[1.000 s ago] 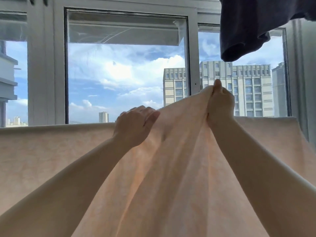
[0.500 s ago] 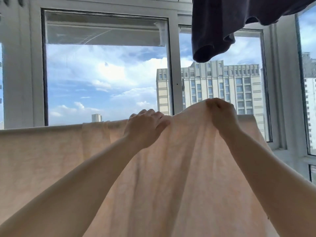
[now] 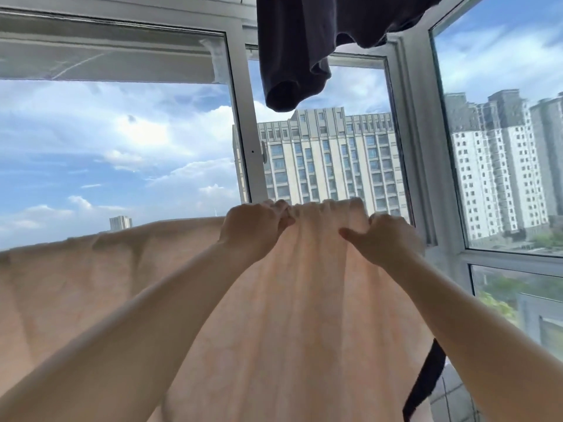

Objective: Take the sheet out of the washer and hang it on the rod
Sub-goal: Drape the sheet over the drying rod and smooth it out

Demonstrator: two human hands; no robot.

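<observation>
Peach sheet (image 3: 304, 315) hangs w/ its top edge running left-right, bunched between left hand (image 3: 254, 231) & right hand (image 3: 387, 240), both gripping it; slack lies leftward, rod itself hidden under cloth.

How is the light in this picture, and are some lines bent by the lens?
Head view: strong backlight from the windows makes the sheet glow and leaves the dark garment almost a silhouette; the window frame leans from wide-angle distortion; both hands stay sharp.
</observation>
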